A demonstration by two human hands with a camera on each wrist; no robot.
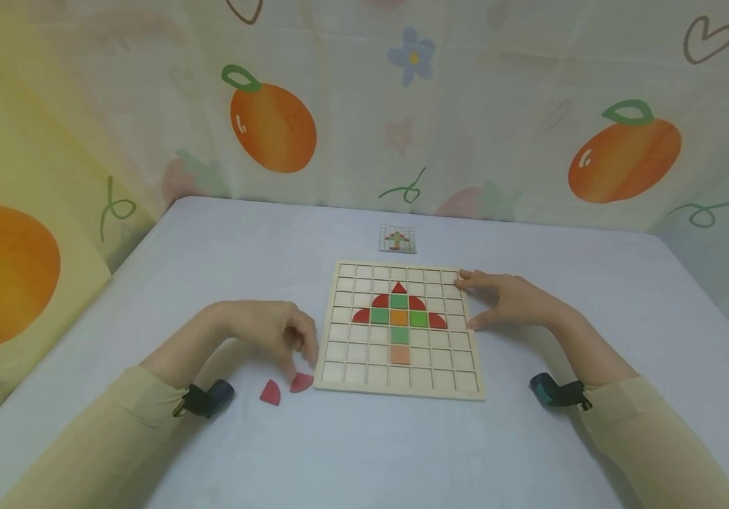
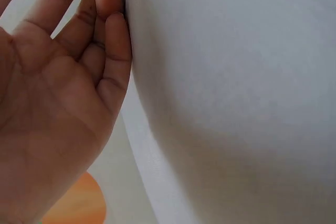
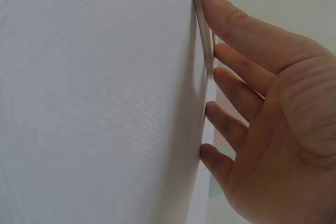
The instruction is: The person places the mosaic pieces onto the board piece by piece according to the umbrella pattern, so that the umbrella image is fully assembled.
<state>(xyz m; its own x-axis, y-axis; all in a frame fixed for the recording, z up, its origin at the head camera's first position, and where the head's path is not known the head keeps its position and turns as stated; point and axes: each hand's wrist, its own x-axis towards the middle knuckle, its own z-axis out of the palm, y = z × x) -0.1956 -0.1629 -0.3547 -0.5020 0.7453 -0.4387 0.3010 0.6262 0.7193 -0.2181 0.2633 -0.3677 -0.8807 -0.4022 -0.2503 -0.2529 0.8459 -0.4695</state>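
Note:
A wooden grid board lies mid-table, holding a tree-like pattern: a red triangle, several red quarter circles, green squares, an orange square and a salmon square. By the board's lower left corner, my left hand reaches down with bent fingers, its thumb tip at a loose red quarter-circle piece. A second red quarter-circle piece lies just left of it. My right hand rests at the board's right edge, thumb and fingers spread along it.
Behind the board lies a small pattern card showing a similar figure. The white tabletop runs back to a fruit-printed curtain. Both wrists carry dark strapped devices.

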